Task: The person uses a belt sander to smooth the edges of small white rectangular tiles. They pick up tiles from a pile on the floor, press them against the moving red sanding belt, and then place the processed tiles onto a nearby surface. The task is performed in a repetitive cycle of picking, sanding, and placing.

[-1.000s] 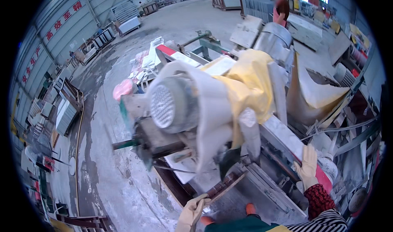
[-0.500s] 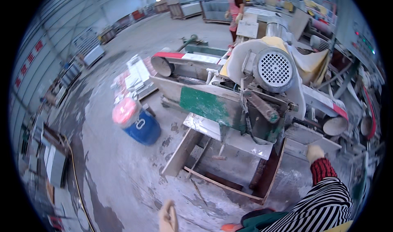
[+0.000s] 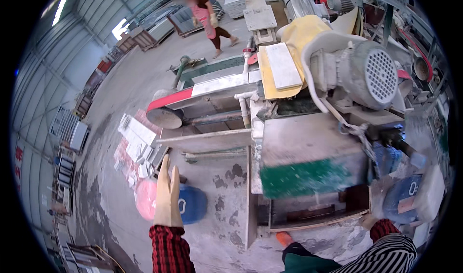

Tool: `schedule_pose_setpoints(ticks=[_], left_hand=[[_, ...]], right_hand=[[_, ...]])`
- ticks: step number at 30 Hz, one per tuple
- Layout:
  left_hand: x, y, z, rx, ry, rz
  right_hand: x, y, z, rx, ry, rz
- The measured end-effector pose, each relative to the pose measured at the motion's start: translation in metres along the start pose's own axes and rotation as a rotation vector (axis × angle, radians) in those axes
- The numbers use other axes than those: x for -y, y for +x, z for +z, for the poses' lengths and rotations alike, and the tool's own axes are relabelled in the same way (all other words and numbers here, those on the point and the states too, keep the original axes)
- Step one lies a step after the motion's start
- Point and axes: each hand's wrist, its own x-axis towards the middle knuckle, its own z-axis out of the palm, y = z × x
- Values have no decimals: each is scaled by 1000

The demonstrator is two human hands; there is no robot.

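My left hand (image 3: 168,198), in a pale cream glove, reaches up with its fingers stretched out and nothing in it. Behind it stand a blue barrel (image 3: 194,206) and a pink bundle (image 3: 145,198), both partly covered by the glove. My right hand (image 3: 368,221), gloved too, is low at the right end of an open trough (image 3: 316,225) under the machine. Its fingers are hidden, so whether it grips the trough's edge is unclear. Over the trough, the machine has a green-painted front panel (image 3: 308,176) and a grey motor with a grille (image 3: 378,75).
White slabs (image 3: 137,135) lie in a pile on the floor at left. A white strip (image 3: 282,65) rests on yellow sheeting. At right is another blue container (image 3: 401,198) beside a pale one (image 3: 429,193). A person in a pink apron (image 3: 202,15) walks beyond the machine.
My left hand has risen from the lower edge into view. My right hand has come lower, closer to the trough. The view has swung, and the other person is walking with legs apart.
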Motion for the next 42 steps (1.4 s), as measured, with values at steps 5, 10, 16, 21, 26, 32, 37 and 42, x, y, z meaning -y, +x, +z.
schedule_pose_setpoints(ticks=[5,10,16,21,26,32,37,42], left_hand=[[28,202,50,94,174,391],[24,388,99,21,443,510],[51,467,167,-12,459,536],[50,471,169,-52,453,680],[36,433,162,-54,682,817],[99,333,150,-244,479,911],[179,84,91,180,283,1155],[165,-159,130,1018,398,741]], right_hand=[[190,-103,-27,96,697,73],[263,-221,22,-201,1094,448],[363,-404,118,-84,976,722],[450,-403,192,-103,1225,642],[499,-386,119,-254,1514,747],[448,-378,160,-340,1486,692],[384,-393,160,-364,1246,524],[298,-399,192,-608,1485,513]])
